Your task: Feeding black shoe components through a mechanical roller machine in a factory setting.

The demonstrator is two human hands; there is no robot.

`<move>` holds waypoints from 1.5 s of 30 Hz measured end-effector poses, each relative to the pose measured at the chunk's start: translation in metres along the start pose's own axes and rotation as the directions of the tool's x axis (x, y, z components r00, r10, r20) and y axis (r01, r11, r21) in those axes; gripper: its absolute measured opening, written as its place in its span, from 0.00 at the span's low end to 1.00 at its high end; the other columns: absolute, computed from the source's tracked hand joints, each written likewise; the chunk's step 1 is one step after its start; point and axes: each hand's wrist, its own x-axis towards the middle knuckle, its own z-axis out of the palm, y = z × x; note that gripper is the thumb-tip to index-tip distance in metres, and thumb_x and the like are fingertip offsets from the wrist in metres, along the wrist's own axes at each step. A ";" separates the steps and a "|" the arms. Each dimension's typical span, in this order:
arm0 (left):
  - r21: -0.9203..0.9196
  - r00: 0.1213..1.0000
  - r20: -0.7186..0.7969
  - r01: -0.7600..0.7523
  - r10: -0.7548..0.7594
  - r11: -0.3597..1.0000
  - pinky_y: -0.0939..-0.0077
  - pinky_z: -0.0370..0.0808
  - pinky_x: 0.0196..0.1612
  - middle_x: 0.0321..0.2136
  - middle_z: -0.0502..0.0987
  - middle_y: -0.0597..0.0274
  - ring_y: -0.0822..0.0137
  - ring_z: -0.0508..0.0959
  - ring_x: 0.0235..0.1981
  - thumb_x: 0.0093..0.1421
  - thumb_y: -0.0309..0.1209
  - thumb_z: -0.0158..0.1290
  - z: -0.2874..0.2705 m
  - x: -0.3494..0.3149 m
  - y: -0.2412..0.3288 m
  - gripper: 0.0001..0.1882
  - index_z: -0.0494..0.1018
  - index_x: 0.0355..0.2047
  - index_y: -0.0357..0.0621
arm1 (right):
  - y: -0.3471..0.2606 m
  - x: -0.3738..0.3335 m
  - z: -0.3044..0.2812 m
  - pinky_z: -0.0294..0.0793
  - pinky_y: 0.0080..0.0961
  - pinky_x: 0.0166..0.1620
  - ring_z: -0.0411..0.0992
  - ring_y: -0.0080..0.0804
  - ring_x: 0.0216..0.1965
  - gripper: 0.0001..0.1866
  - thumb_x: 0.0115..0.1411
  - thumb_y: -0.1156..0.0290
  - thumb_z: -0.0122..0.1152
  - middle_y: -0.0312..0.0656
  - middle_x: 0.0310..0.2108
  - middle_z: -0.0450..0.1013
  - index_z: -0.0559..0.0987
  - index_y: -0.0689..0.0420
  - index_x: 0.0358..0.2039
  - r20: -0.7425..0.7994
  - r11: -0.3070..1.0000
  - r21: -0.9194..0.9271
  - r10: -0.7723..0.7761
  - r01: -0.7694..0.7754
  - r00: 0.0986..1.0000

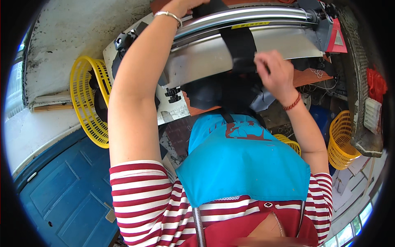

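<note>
A roller machine with a long shiny metal roller [247, 18] stands in front of me, a bare metal plate [199, 61] on its near side. A black strip of sheet material [240, 47] comes out under the roller and hangs over the plate. My left hand [183, 5] reaches past the roller to the far side, fingers stretched out beside another black piece [210, 7]; the top edge cuts it off partly. My right hand [276, 74] hovers just right of the strip's lower end, fingers loosely curled, thumb apart, nothing visible between them. Dark material [210, 92] lies heaped below the plate.
A yellow plastic basket [78, 88] holding black pieces stands left of the machine. Another yellow basket [341, 142] is at the right, near a concrete ledge [366, 146]. Black knobs [173, 95] jut from the machine's near left corner. A blue door [66, 189] is at lower left.
</note>
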 end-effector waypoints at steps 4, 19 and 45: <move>-0.029 0.999 0.034 0.036 -0.035 0.999 0.66 0.77 0.24 0.30 0.77 0.55 0.63 0.77 0.30 0.60 0.30 0.61 -0.038 -0.001 0.038 0.08 0.76 0.34 0.38 | -0.014 -0.057 0.056 0.77 0.35 0.36 0.77 0.40 0.33 0.12 0.57 0.66 0.70 0.39 0.32 0.76 0.81 0.53 0.41 0.231 0.989 0.140 -0.070 0.038 0.970; -0.055 0.796 -0.440 -0.485 0.415 0.873 0.69 0.78 0.22 0.31 0.79 0.53 0.65 0.76 0.22 0.63 0.16 0.41 -0.145 -0.031 0.071 0.23 0.83 0.50 0.44 | -0.022 -0.062 0.092 0.76 0.34 0.38 0.77 0.38 0.31 0.07 0.60 0.71 0.67 0.40 0.31 0.77 0.80 0.55 0.38 0.289 0.877 0.480 -0.151 -0.006 0.945; -0.010 0.994 0.099 0.054 -0.053 0.999 0.67 0.76 0.27 0.26 0.78 0.58 0.63 0.76 0.28 0.61 0.33 0.61 -0.025 -0.002 0.007 0.09 0.79 0.30 0.39 | -0.004 -0.021 0.010 0.77 0.30 0.31 0.78 0.39 0.29 0.08 0.59 0.70 0.69 0.40 0.29 0.78 0.81 0.54 0.38 0.092 0.967 0.225 -0.145 0.121 0.985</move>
